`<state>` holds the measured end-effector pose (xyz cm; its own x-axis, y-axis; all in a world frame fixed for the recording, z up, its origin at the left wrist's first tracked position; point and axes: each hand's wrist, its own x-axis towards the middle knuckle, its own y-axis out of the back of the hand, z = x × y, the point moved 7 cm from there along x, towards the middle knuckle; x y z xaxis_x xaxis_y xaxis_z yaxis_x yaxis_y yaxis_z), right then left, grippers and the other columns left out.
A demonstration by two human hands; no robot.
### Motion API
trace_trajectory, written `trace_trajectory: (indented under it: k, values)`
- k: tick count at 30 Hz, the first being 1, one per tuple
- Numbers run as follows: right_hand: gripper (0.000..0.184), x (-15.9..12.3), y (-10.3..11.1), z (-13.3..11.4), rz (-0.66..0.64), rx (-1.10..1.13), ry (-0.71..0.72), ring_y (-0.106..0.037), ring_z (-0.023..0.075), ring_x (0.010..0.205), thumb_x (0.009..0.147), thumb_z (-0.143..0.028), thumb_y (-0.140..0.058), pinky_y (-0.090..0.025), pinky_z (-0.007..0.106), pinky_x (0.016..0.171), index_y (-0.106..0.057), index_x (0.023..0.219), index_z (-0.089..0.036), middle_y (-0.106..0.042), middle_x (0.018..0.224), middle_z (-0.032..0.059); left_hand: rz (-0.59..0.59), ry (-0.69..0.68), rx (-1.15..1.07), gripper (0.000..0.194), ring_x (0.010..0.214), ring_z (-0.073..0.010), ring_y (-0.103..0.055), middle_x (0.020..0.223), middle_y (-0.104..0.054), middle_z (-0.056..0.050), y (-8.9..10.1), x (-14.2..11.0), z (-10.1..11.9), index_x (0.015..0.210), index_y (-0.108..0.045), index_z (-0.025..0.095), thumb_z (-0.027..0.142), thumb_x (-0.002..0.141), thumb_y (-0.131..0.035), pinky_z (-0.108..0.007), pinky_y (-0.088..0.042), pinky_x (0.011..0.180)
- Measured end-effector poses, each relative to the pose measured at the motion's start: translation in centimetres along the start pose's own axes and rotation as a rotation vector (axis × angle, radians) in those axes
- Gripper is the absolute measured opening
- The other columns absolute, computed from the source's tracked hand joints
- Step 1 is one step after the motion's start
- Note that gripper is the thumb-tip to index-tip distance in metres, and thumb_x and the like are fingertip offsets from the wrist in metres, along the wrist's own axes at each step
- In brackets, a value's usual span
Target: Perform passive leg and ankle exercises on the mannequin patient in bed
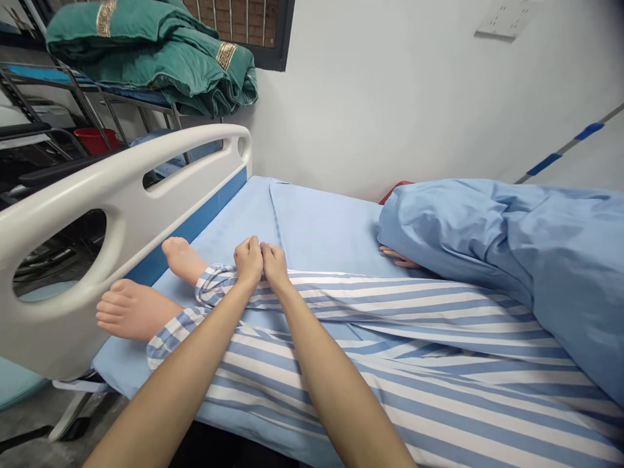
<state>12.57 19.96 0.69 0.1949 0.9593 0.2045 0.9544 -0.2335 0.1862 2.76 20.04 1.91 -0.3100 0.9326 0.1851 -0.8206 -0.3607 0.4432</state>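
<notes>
A figure in blue-and-white striped trousers [380,338] lies on a hospital bed with a light blue sheet [312,221]. Its bare feet [134,309] point toward the white footboard [97,195]. My left hand [248,260] and my right hand [273,263] are side by side, both closed on the striped fabric of the far trouser leg just above its ankle. A light blue quilt [511,240] covers the upper body at the right; a pale hand [400,259] of the figure peeks out beneath it.
A green folded blanket [156,52] rests on a metal rack behind the footboard. A red bucket [97,140] stands under it. The white wall runs along the far side of the bed. Something red [396,190] shows behind the quilt.
</notes>
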Motion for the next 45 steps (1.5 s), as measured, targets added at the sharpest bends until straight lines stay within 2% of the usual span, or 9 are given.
trace_trajectory:
  k: [8,11,16,19,22,30,35,40,45]
  values:
    - [0.033,-0.3,0.1,0.1,0.041,-0.008,0.001,-0.037,0.0109,0.055,0.082,-0.037,-0.036,-0.032,0.022,0.051,-0.034,0.054,-0.021,-0.039,0.051,-0.0042,-0.062,-0.065,0.198,0.038,0.069,-0.0140,-0.055,0.074,-0.066,-0.004,-0.6,-1.3,-0.7,0.068,-0.056,0.021,0.035,0.088,-0.027,-0.025,-0.036,0.067]
    - [0.034,-0.3,0.9,-0.8,0.039,-0.143,0.005,-0.037,0.0116,0.054,0.082,-0.036,-0.035,-0.029,0.023,0.051,-0.036,0.052,-0.020,-0.040,0.050,-0.0037,-0.091,-0.067,0.272,0.036,0.076,-0.0156,-0.058,0.081,-0.068,-0.005,-0.6,-1.4,-0.4,0.073,-0.059,0.021,0.035,0.088,-0.029,-0.026,-0.036,0.069]
    - [0.038,-0.4,3.4,-3.4,-0.008,-0.405,0.166,-0.033,0.0117,0.052,0.085,-0.037,-0.034,-0.024,0.025,0.053,-0.035,0.051,-0.021,-0.037,0.050,-0.0038,-0.110,-0.064,0.361,0.038,0.079,-0.0180,-0.059,0.082,-0.068,-0.006,-0.9,-1.9,-0.2,0.073,-0.061,0.023,0.035,0.088,-0.028,-0.027,-0.035,0.068]
    - [0.037,-0.9,4.4,-2.7,0.004,-0.471,0.173,-0.033,0.0120,0.052,0.086,-0.036,-0.033,-0.023,0.025,0.054,-0.035,0.052,-0.021,-0.039,0.050,-0.0032,-0.093,-0.080,0.382,0.038,0.078,-0.0179,-0.058,0.081,-0.068,-0.005,-1.0,-2.0,-0.2,0.072,-0.060,0.023,0.034,0.087,-0.028,-0.027,-0.034,0.067]
    - [0.036,-1.2,4.4,-1.3,-0.015,-0.499,0.168,-0.035,0.0125,0.053,0.086,-0.035,-0.034,-0.022,0.026,0.055,-0.036,0.053,-0.021,-0.041,0.051,-0.0025,-0.089,-0.115,0.381,0.039,0.074,-0.0169,-0.056,0.079,-0.067,-0.005,-1.2,-1.9,-0.2,0.070,-0.059,0.023,0.036,0.087,-0.027,-0.027,-0.032,0.065]
    - [0.039,-1.1,4.8,-1.2,-0.039,-0.361,0.189,-0.034,0.0118,0.052,0.087,-0.036,-0.034,-0.023,0.025,0.053,-0.033,0.052,-0.021,-0.035,0.049,-0.0041,-0.053,-0.134,0.324,0.036,0.064,-0.0148,-0.049,0.067,-0.062,-0.003,-1.1,-2.0,-0.2,0.060,-0.052,0.022,0.035,0.084,-0.030,-0.027,-0.027,0.060]
    - [0.038,-0.8,5.6,-1.1,0.008,-0.248,0.149,-0.034,0.0109,0.051,0.085,-0.037,-0.035,-0.024,0.024,0.052,-0.033,0.051,-0.020,-0.034,0.048,-0.0050,-0.059,-0.100,0.173,0.033,0.055,-0.0122,-0.040,0.051,-0.048,0.001,-1.2,-1.5,1.1,0.049,-0.041,0.020,0.033,0.079,-0.037,-0.026,-0.025,0.056]
    - [0.037,-0.3,6.4,-0.6,0.039,-0.065,0.094,-0.036,0.0107,0.052,0.083,-0.038,-0.036,-0.027,0.023,0.051,-0.037,0.051,-0.020,-0.038,0.048,-0.0046,-0.042,-0.117,0.017,0.034,0.053,-0.0100,-0.040,0.049,-0.043,0.003,-3.2,-1.7,3.4,0.051,-0.039,0.020,0.033,0.081,-0.033,-0.023,-0.029,0.053]
    - [0.036,-0.3,6.7,0.0,0.107,0.008,0.050,-0.037,0.0105,0.052,0.082,-0.039,-0.039,-0.028,0.023,0.050,-0.036,0.052,-0.020,-0.039,0.049,-0.0047,-0.069,-0.113,0.056,0.034,0.055,-0.0109,-0.043,0.057,-0.054,0.000,-4.9,-3.4,2.8,0.055,-0.046,0.020,0.035,0.083,-0.033,-0.024,-0.029,0.056]
